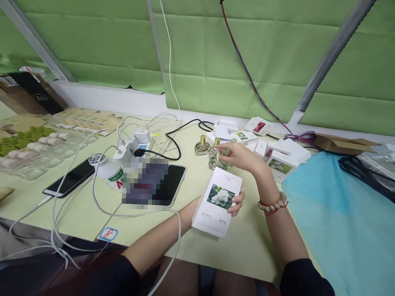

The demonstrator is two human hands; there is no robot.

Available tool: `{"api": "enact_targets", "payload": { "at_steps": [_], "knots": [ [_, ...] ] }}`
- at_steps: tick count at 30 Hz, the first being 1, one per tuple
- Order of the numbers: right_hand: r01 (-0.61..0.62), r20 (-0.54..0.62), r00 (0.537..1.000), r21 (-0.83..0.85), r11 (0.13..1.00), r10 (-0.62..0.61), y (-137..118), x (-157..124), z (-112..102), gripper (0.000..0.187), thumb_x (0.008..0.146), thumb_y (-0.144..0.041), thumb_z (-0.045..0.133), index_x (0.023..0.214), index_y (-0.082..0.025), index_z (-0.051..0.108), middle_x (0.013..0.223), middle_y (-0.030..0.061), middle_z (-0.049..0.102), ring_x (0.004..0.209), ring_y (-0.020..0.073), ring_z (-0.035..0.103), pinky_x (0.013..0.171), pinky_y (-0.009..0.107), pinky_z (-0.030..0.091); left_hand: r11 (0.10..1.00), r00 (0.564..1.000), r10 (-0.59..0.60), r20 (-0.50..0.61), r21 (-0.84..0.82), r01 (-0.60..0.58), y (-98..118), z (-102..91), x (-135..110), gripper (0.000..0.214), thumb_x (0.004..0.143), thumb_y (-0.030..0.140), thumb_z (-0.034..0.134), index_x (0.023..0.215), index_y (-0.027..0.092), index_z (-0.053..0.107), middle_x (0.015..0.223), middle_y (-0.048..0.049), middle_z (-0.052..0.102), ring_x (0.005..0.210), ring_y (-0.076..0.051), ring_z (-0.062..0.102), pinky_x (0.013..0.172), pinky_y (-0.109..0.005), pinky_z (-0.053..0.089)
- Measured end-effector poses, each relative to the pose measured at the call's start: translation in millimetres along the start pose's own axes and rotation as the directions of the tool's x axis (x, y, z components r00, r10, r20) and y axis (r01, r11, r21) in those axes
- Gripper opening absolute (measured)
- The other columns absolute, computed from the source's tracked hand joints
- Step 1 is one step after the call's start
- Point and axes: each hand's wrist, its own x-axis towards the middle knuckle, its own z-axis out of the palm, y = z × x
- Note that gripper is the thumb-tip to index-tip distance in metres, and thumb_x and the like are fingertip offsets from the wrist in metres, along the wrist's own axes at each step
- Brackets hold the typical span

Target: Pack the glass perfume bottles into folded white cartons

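Note:
My left hand (pixel 237 204) is wrapped around a white perfume box (pixel 210 218) with a white flower picture on its front. The box is tilted, its printed face toward me, and most of the hand is hidden behind it. Just beyond the box, my right hand (pixel 239 156) has its thumb and fingers at the neck and side of a glass perfume bottle (pixel 213 161) with a gold cap, which stands upright on the table. To its left is a similar perfume bottle (pixel 202 147). Another bottle's cap (pixel 233 141) shows behind my right hand.
White boxes and cartons (pixel 247 136) lie scattered at the back right, beside a blue sheet (pixel 341 224). On the left are a phone (pixel 70 179), a white bottle (pixel 108 171), a power strip (pixel 128 149), tangled white cables and egg-like items in clear trays (pixel 35 173). A tablet-like device (pixel 172 186) lies near the middle.

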Motion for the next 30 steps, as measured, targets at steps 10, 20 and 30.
{"api": "enact_targets", "payload": {
  "at_steps": [10,20,30],
  "knots": [
    [0.071,-0.062,0.995,-0.06,0.996,-0.074,13,13,15,0.028,0.081,-0.01,0.054,0.102,-0.019,0.071,0.104,0.0061,0.07,0.08,0.0147,0.062,0.069,0.024,0.042,0.989,0.995,-0.095,0.007,0.112,0.094,-2,6.4,5,0.024,0.072,0.039,0.056,0.069,0.02,0.042,0.057,0.0027,0.043,0.043,-0.01,0.042,0.041,-0.024,0.028],
    [-0.039,-0.041,0.999,-0.064,0.997,0.036,13,9,8,0.023,0.075,-0.035,0.067,0.094,-0.024,0.074,0.092,0.0014,0.071,0.077,0.0149,0.061,0.062,0.025,0.038,0.967,0.988,-0.151,0.036,0.214,0.14,6,12.0,1,0.032,0.07,0.045,0.061,0.064,0.016,0.047,0.058,0.001,0.047,0.048,-0.01,0.045,0.049,-0.025,0.034],
    [-0.143,0.099,0.982,-0.175,0.974,0.162,9,16,30,0.03,0.073,-0.026,0.065,0.101,-0.015,0.068,0.088,0.0082,0.071,0.076,0.0184,0.064,0.067,0.025,0.045,0.97,0.978,-0.195,0.077,0.161,0.181,-6,-5.5,-6,0.03,0.077,0.044,0.054,0.078,0.014,0.054,0.067,-0.0014,0.052,0.056,-0.012,0.05,0.06,-0.028,0.04]
  ]
}}
